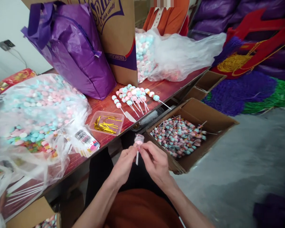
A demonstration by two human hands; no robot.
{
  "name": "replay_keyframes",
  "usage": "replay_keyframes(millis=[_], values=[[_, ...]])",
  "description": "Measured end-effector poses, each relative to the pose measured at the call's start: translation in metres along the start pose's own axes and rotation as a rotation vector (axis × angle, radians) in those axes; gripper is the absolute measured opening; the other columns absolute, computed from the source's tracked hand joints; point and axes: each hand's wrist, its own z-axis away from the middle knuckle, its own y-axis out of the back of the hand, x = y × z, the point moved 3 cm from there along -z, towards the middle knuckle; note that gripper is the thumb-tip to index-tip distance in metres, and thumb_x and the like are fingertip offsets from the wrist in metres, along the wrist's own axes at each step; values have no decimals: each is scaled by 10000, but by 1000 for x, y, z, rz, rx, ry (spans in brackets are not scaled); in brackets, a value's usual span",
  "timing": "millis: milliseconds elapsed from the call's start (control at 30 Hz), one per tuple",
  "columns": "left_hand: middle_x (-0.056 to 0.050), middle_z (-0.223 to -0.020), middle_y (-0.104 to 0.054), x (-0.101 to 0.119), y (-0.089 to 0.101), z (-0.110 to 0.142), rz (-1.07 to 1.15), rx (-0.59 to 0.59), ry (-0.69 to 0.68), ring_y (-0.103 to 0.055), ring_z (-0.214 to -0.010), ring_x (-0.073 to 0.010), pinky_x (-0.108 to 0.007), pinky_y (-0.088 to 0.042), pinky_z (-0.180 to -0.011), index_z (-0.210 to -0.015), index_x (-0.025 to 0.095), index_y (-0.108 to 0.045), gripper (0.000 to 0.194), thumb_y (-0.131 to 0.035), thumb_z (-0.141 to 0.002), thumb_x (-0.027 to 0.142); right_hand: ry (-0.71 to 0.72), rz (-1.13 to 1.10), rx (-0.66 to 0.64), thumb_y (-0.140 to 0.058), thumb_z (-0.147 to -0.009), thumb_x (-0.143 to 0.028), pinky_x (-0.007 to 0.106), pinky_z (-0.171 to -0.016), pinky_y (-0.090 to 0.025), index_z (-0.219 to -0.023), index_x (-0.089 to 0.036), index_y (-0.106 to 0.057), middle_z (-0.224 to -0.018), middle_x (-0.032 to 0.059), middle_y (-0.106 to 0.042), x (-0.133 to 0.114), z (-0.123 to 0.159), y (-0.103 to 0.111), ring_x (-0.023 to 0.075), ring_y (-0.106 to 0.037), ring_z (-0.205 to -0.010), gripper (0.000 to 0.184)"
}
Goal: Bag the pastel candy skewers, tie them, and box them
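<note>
Over my lap, both hands pinch one marshmallow stick (pixel 138 140), its candy end wrapped in clear film and its white stick pointing down. My left hand (pixel 125 161) grips it from the left, at the base of the wrapper. Fingers of my right hand (pixel 156 158) close on the same spot from the right; whether they hold a tie is too small to tell. On the table ahead lies a pile of unwrapped marshmallow sticks (pixel 133 95). Nearer, gold twist ties (pixel 106 125) lie in a clear plastic tray (pixel 92 126).
A cardboard box (pixel 218 122) of wrapped marshmallow sticks stands right of my hands. Large bags of loose marshmallows (pixel 49 98) and printed cards (pixel 85 141) lie left on the red table (pixel 102 142). A purple bag (pixel 78 47) and a tall carton (pixel 118 41) stand behind; a co-worker (pixel 167 17) sits across.
</note>
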Motion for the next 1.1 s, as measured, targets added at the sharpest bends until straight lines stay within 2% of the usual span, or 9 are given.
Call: replay_keyframes(millis=[133, 333, 467, 567, 667, 767, 833, 967, 1100], values=[[-66, -793, -674, -7, -9, -2, 46, -180, 35, -575, -770, -162, -280, -452, -763, -882, 144, -781, 285, -799, -758, 400, -312, -178, -7, -618, -903, -334, 262, -526, -422, -815, -199, -691, -668, 5, -600, 24, 26, 7, 139, -511, -570, 177], [-39, -739, -669, -26, -22, -11, -175, -17, -134, -503, -588, -116, -249, -415, -581, -882, 150, -774, 191, -747, -793, 317, -600, -479, 22, -636, -904, -478, 229, -465, -331, -782, -165, -686, -539, -29, -478, 48, 59, 6, 92, -393, -488, 339], [-69, -887, -746, -17, -24, -11, -422, -98, -278, -652, -819, -206, -313, -488, -796, -962, 202, -793, 189, -741, -781, 216, -785, -634, 108, -834, -724, -446, 174, -406, -262, -787, -156, -708, -595, -20, -539, 57, 63, 17, 33, -304, -445, 323], [-89, -1023, -748, 22, 11, -6, -591, 18, -498, -656, -978, -243, -351, -464, -930, -1018, 237, -782, 230, -742, -793, 231, -810, -706, 334, -894, -628, -374, 161, -376, -269, -816, -165, -742, -687, 13, -623, 80, 50, 46, 24, -301, -447, 319], [-99, -1036, -735, 67, 80, 3, -760, 408, -703, -635, -999, -257, -396, -429, -981, -1004, 241, -764, 186, -672, -853, 297, -831, -770, 512, -866, -602, -383, 180, -342, -295, -798, -162, -749, -712, 38, -663, 118, 41, 69, 37, -292, -433, 317], [-112, -986, -697, 89, 153, 9, -1014, 710, -727, -600, -966, -294, -444, -413, -959, -993, 221, -737, 225, -677, -829, 363, -952, -674, 489, -854, -538, -267, 189, -330, -301, -745, -151, -741, -644, 45, -663, 153, 53, 65, 66, -376, -422, 263], [-109, -988, -658, 88, 186, 7, -1132, 739, -714, -583, -965, -306, -435, -429, -905, -988, 220, -711, 263, -683, -803, 404, -992, -637, 489, -850, -503, -262, 178, -326, -274, -718, -136, -737, -582, 31, -637, 167, 71, 49, 61, -373, -395, 274], [-59, -840, -612, 74, 211, -4, -1186, 708, -692, -564, -818, -266, -386, -429, -761, -817, 230, -612, 204, -553, -863, 420, -989, -621, 606, -861, -374, -257, 157, -345, -273, -644, -102, -725, -517, 15, -607, 178, 105, 19, 41, -386, -385, 339], [-63, -798, -603, 69, 214, -11, -1184, 715, -721, -552, -793, -269, -390, -407, -749, -765, 233, -564, 233, -461, -896, 396, -921, -589, 584, -892, -368, -327, 161, -360, -304, -680, -113, -745, -547, 18, -631, 175, 119, 23, 54, -425, -410, 406]])
